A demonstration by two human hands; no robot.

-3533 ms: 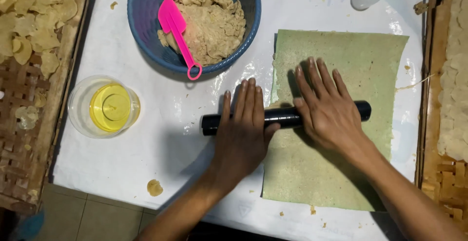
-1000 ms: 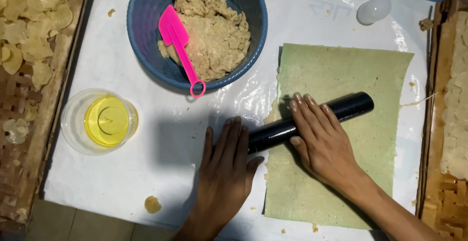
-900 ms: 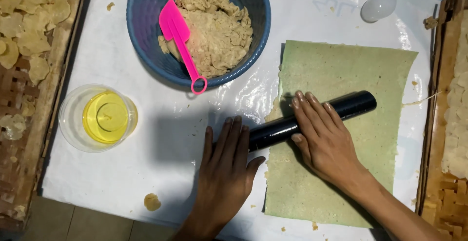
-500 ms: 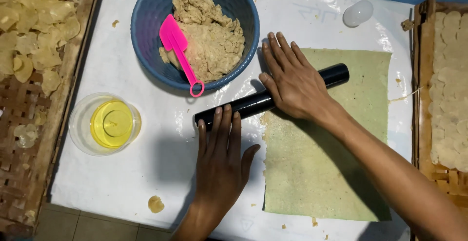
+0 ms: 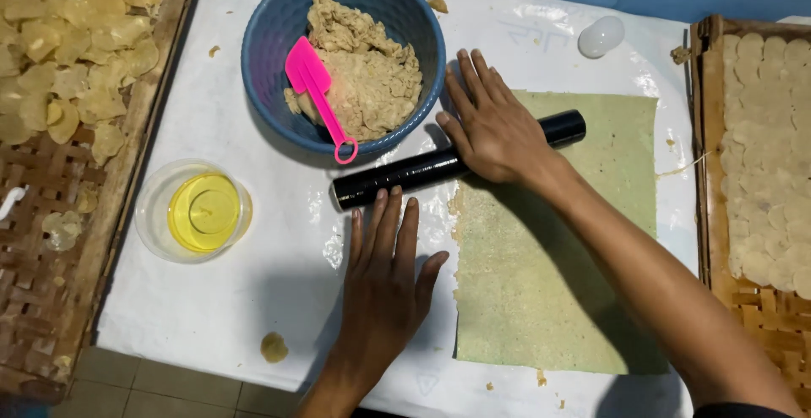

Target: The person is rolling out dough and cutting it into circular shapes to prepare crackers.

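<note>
The right hand lies flat, fingers spread, palm down on the black rolling pin, covering its middle section. The rolling pin rests diagonally on the counter, its lower end at 8 o'clock and its upper end at 2 o'clock, crossing the upper left edge of the green dough sheet.

The left hand lies flat on the white counter covering, fingers extended and close together, fingertips just beside the lower end of the rolling pin; actual contact cannot be confirmed. It grips nothing.

At 12 o'clock from the left hand stands a blue bowl containing beige dough and a pink spatula. At 9 o'clock stands a clear container with a yellow lid. Woven trays carrying pale round discs flank the counter at 3 and 9 o'clock.
</note>
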